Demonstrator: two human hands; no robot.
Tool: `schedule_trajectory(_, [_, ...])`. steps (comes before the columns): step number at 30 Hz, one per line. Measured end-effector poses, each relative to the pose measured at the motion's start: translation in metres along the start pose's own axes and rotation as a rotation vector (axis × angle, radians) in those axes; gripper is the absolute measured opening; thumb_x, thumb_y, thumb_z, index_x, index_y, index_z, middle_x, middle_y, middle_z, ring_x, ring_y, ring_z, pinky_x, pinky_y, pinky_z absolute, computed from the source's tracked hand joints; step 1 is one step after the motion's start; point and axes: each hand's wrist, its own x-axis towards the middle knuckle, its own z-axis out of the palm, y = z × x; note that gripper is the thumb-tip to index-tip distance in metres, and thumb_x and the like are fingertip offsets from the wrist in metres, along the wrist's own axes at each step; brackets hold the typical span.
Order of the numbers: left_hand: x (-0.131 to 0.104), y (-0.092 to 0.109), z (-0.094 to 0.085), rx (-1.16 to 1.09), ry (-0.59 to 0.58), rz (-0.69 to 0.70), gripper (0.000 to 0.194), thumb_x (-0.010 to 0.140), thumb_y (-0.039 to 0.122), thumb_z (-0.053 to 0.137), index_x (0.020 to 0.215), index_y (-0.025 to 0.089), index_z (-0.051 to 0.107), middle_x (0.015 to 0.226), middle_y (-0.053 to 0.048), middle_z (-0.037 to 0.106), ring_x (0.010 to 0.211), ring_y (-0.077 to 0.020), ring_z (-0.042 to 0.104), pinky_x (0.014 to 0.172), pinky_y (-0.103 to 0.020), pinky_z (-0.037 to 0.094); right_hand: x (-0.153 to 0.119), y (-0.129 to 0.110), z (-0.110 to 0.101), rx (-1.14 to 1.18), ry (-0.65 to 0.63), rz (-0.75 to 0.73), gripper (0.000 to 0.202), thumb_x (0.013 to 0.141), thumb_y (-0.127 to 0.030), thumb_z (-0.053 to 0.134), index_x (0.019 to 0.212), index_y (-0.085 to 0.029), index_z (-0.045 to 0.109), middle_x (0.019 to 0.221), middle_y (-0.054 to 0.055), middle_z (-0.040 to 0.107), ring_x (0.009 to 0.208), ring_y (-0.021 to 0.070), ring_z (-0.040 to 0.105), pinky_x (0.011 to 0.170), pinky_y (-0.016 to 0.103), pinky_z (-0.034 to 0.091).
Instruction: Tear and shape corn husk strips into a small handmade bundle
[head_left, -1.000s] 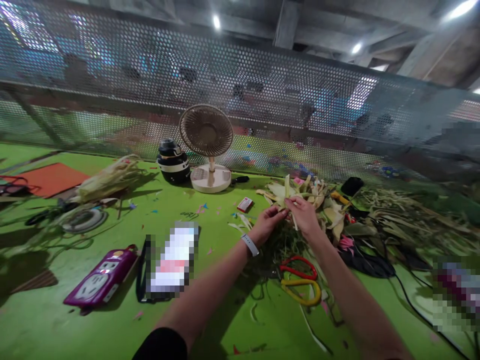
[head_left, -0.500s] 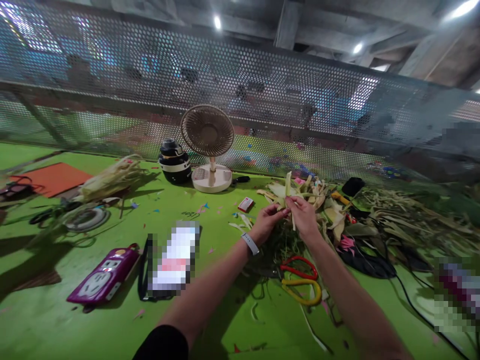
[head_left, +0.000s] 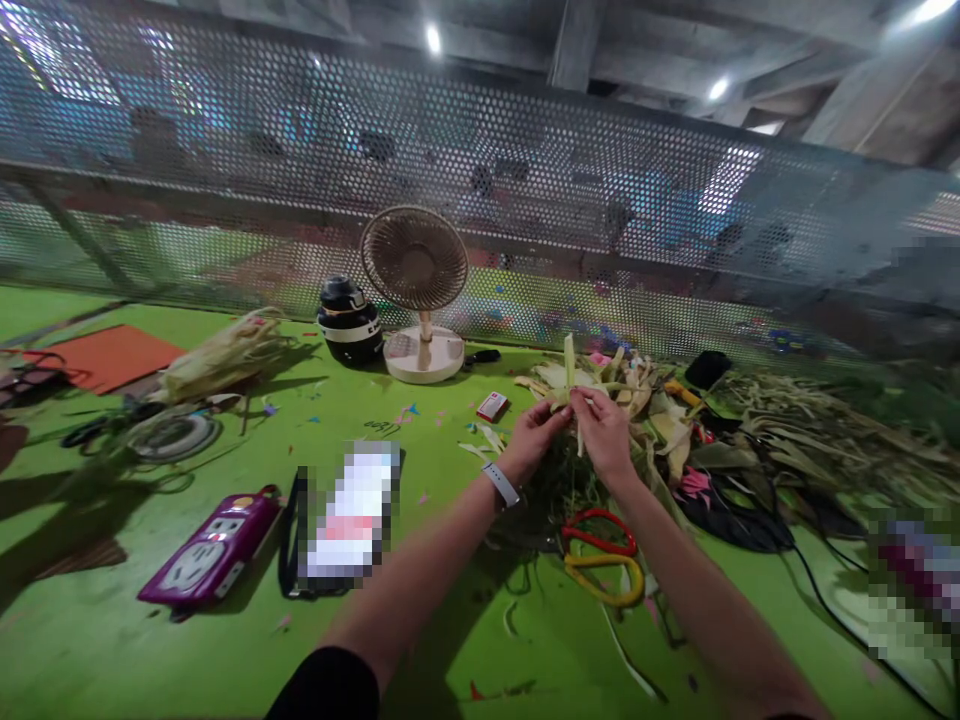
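Observation:
My left hand (head_left: 534, 438) and my right hand (head_left: 602, 430) meet over a heap of dry husks (head_left: 675, 430) on the green table (head_left: 442, 640). Between their fingertips is a pale green husk strip (head_left: 569, 362), one end standing upright and a narrow piece hanging below. Both hands have their fingers pinched on it. A light band is around my left wrist. Below the hands lie scissors with one red and one yellow handle (head_left: 607, 598); their blades are hidden among green scraps.
Behind stand a small fan (head_left: 424, 355) and a black jar (head_left: 349, 335). A purple power strip (head_left: 214, 550), a phone (head_left: 352, 510) and a small red-white box (head_left: 493, 405) lie leftward. A husk bundle (head_left: 217, 360) rests back left; black cables run right.
The upright husk strip and the hanging piece have shifted slightly left, with small movements of my fingers. Both hands keep their hold. At the far left edge, a skin-toned shape has come into view.

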Motion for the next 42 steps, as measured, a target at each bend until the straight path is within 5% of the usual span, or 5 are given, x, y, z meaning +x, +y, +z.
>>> schedule_trajectory(4, [0.007, 0.003, -0.005, -0.034, 0.056, 0.061, 0.032, 0.058, 0.037, 0.080, 0.082, 0.017, 0.070, 0.078, -0.001, 0.067, 0.077, -0.0113, 0.057, 0.079, -0.025, 0.042, -0.002, -0.001, 0.000, -0.017, -0.088, -0.018, 0.044, 0.077, -0.046, 0.061, 0.110, -0.018, 0.056, 0.048, -0.009, 0.040, 0.040, 0.0087, 0.034, 0.040, 0.023, 0.027])
schedule_trajectory(9, [0.015, 0.011, -0.011, -0.099, 0.078, 0.099, 0.031, 0.058, 0.035, 0.080, 0.082, 0.018, 0.069, 0.081, 0.001, 0.067, 0.077, -0.0095, 0.057, 0.080, -0.024, 0.041, -0.003, 0.005, 0.000, -0.078, -0.176, -0.082, 0.049, 0.080, -0.044, 0.058, 0.119, -0.016, 0.049, 0.052, -0.008, 0.046, 0.044, 0.0104, 0.040, 0.043, 0.024, 0.032])
schedule_trajectory(22, [0.009, 0.004, -0.012, 0.202, -0.210, 0.002, 0.037, 0.061, 0.043, 0.077, 0.083, 0.015, 0.065, 0.075, 0.001, 0.062, 0.072, -0.0100, 0.052, 0.075, -0.025, 0.039, 0.011, -0.017, -0.022, -0.272, 0.000, -0.223, 0.030, 0.077, -0.044, 0.061, 0.066, -0.016, 0.063, 0.061, -0.001, 0.054, 0.057, 0.0123, 0.047, 0.056, 0.025, 0.039])
schedule_trajectory(37, [0.004, 0.019, -0.014, 0.109, -0.245, -0.201, 0.032, 0.057, 0.036, 0.081, 0.077, 0.014, 0.068, 0.072, 0.001, 0.064, 0.069, -0.0084, 0.054, 0.076, -0.024, 0.039, 0.013, -0.013, -0.022, -0.329, -0.005, -0.534, 0.019, 0.081, -0.037, 0.062, 0.073, -0.021, 0.069, 0.093, 0.006, 0.064, 0.092, 0.0204, 0.059, 0.083, 0.037, 0.047])
schedule_trajectory(42, [0.004, 0.019, -0.014, 0.111, -0.211, -0.174, 0.031, 0.056, 0.036, 0.082, 0.075, 0.015, 0.068, 0.071, 0.001, 0.065, 0.069, -0.0087, 0.055, 0.076, -0.025, 0.040, 0.014, -0.008, -0.022, -0.284, 0.044, -0.462, 0.023, 0.083, -0.039, 0.059, 0.072, -0.019, 0.064, 0.081, 0.004, 0.064, 0.080, 0.0183, 0.060, 0.077, 0.033, 0.047])
